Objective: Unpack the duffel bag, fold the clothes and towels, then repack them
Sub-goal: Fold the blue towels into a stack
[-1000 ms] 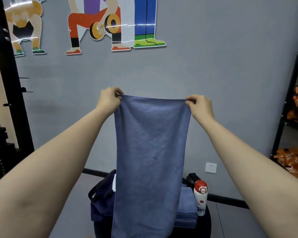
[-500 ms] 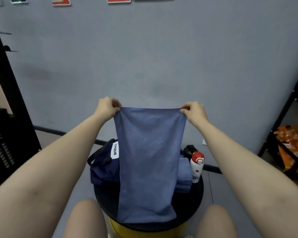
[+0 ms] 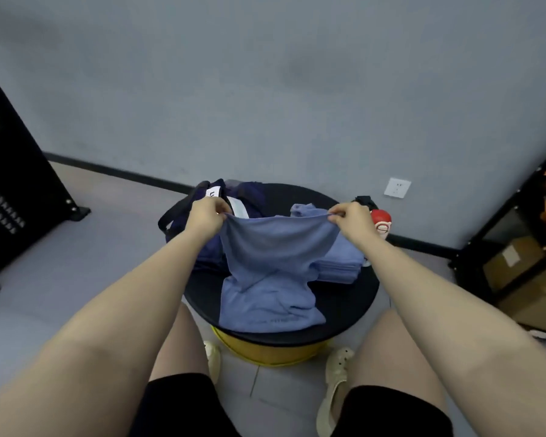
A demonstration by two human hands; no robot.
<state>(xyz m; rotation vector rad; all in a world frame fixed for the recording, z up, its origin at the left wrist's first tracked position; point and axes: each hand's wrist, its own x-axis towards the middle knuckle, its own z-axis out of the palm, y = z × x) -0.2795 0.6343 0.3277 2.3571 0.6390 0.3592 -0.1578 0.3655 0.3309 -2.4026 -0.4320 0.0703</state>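
Observation:
A blue towel [image 3: 270,269] hangs between my two hands, its lower half lying on the round black table [image 3: 344,298]. My left hand [image 3: 207,216] pinches its top left corner and my right hand [image 3: 350,220] pinches its top right corner. The top edge sags between them. The dark navy duffel bag [image 3: 199,244] sits at the table's back left, partly hidden by my left hand and the towel. A stack of folded blue towels [image 3: 341,260] lies at the back right, beside my right wrist.
A white bottle with a red cap [image 3: 381,222] stands behind my right hand. The table has a yellow base [image 3: 265,351]. A black rack [image 3: 16,197] stands at the left, a shelf with a box [image 3: 514,263] at the right. My knees flank the table.
My hands have come down with the towel from chest height to just above the table. Its lower half now lies on the table. The view has tilted downward.

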